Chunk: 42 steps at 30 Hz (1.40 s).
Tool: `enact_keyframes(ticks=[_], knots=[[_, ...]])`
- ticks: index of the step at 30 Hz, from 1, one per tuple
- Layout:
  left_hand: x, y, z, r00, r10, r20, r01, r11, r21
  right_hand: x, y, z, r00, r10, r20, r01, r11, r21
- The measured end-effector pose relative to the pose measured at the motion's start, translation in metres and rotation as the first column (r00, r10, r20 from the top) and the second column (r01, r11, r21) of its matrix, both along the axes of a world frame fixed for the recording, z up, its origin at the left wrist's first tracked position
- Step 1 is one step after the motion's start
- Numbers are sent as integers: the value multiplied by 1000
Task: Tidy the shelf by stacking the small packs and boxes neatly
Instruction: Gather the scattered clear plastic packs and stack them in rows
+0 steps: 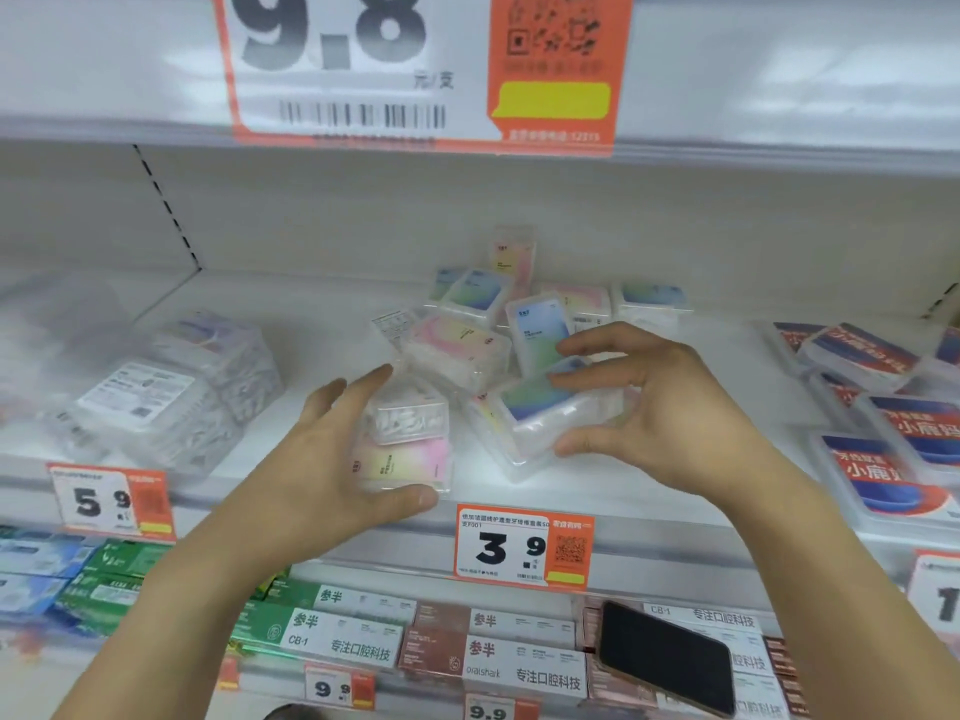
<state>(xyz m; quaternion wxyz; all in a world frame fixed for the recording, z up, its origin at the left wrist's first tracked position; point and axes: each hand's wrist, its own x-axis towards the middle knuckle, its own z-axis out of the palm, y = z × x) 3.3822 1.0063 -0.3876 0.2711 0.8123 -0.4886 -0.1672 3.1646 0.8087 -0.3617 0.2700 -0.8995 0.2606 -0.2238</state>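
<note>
Small clear plastic boxes with pastel labels lie in a loose pile [467, 330] on the white shelf [322, 324]. My left hand [311, 459] grips a pink-and-yellow box [405, 454] near the shelf's front edge, thumb under it and fingers behind. My right hand [660, 402] holds a blue-green box [550, 413] that lies tilted at the front of the pile, thumb at its front side and fingers on top. One box [514, 257] stands upright at the back of the pile.
Clear packs [171, 392] sit at the shelf's left; red-and-blue boxes [883, 407] crowd the right. Price tags 5.9 [111, 504] and 3.9 [524, 548] hang on the shelf edge. A black phone [667, 657] lies on toothpaste boxes on the shelf below.
</note>
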Motion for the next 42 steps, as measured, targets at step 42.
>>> enact_keyframes(ticks=[42], knots=[[-19, -26, 12, 985, 110, -134, -126, 985, -120, 39, -147, 30, 857, -469, -214, 481, 877, 7]])
